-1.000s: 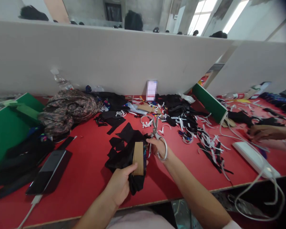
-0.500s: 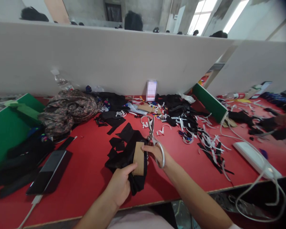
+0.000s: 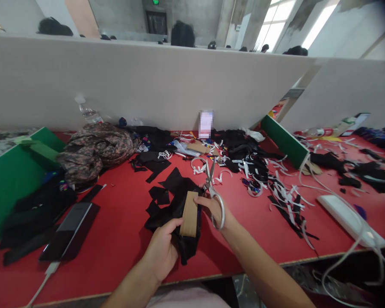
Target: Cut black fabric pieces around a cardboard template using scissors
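Partly, cardboard point(image 3: 189, 219) hides fabric point(image 3: 174, 206) in left grip point(image 3: 162, 252); right grip point(image 3: 215, 208) holds scissors point(image 3: 209, 176).

No text can be read anywhere. The card point(image 3: 206, 124) leaning on the partition point(image 3: 131, 85) is blurred. The green sign point(image 3: 156, 2) at the far wall is too small to read.

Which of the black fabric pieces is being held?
The black fabric piece pinched with the tan cardboard rectangle in the left hand, beside the silver scissors; the other black scraps lie loose on the red table.
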The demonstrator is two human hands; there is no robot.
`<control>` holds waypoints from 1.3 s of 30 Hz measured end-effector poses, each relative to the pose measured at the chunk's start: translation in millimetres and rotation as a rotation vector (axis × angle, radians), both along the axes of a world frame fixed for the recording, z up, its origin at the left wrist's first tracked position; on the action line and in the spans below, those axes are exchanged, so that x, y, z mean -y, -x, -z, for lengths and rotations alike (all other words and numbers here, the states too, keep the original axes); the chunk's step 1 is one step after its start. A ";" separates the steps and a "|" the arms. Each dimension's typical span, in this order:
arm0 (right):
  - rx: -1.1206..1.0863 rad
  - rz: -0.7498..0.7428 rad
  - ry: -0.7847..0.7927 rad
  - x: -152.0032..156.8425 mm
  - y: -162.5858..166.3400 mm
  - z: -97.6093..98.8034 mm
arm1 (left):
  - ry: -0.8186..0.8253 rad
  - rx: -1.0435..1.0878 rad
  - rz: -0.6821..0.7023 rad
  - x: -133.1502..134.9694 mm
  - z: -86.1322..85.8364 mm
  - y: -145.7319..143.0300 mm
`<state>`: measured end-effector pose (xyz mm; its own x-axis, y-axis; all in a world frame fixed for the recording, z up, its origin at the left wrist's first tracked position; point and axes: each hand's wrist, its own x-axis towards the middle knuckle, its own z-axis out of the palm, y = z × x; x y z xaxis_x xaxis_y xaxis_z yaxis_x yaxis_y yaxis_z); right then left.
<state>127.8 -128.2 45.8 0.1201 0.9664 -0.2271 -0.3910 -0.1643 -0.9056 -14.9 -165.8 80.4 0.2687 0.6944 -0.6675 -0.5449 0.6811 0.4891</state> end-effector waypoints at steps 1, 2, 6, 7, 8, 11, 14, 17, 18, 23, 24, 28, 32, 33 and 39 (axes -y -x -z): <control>0.002 0.005 0.000 0.0 0.2 0.5 | 0.000 -0.001 -0.002 0.2 -0.2 -0.1; 0.005 0.012 0.002 0.2 0.5 0.7 | -0.002 -0.005 -0.007 0.6 -0.4 -0.2; -0.004 0.039 -0.006 2.5 1.8 -0.4 | -0.044 -0.026 0.001 2.8 -1.3 0.3; -0.006 0.042 -0.010 3.4 1.9 -0.7 | -0.054 -0.033 0.011 3.5 -1.5 0.5; -0.007 0.042 -0.014 4.2 1.9 -0.9 | -0.060 -0.045 0.022 4.1 -1.6 0.8; -0.004 0.037 -0.015 5.9 0.7 -1.5 | -0.075 -0.074 0.041 5.1 -2.0 1.5; -0.023 0.032 0.007 5.2 -1.2 -2.2 | -0.065 -0.093 0.073 4.6 -2.6 2.0; -0.063 0.009 0.025 3.1 -2.4 -1.3 | -0.060 -0.090 0.085 3.4 -2.5 2.2; -0.068 0.003 0.024 2.4 -2.5 -0.5 | -0.069 -0.080 0.083 3.0 -2.0 2.3; -0.031 0.007 0.022 0.7 -0.9 3.2 | -0.065 -0.045 0.117 -0.9 2.7 5.4; -0.036 0.017 0.019 0.2 -0.6 3.1 | -0.041 -0.038 0.131 -2.4 3.5 7.0; -0.051 0.087 0.019 -4.4 -1.9 -0.4 | 0.086 0.060 0.170 -10.4 5.0 18.4; -0.046 0.190 0.007 -13.5 -5.2 -6.6 | 0.063 0.105 0.182 -13.8 9.7 35.2; -0.048 0.213 -0.002 -16.2 -5.5 -8.4 | 0.046 0.145 0.219 -12.7 13.0 38.4; 0.064 0.279 -0.028 -31.6 0.5 -15.7 | 0.045 0.446 0.440 12.5 44.0 27.5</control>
<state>127.3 -96.6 61.5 0.3955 0.8998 -0.1840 -0.3595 -0.0327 -0.9326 -42.5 -178.3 36.4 0.7824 0.4289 -0.4516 -0.3534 0.9028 0.2452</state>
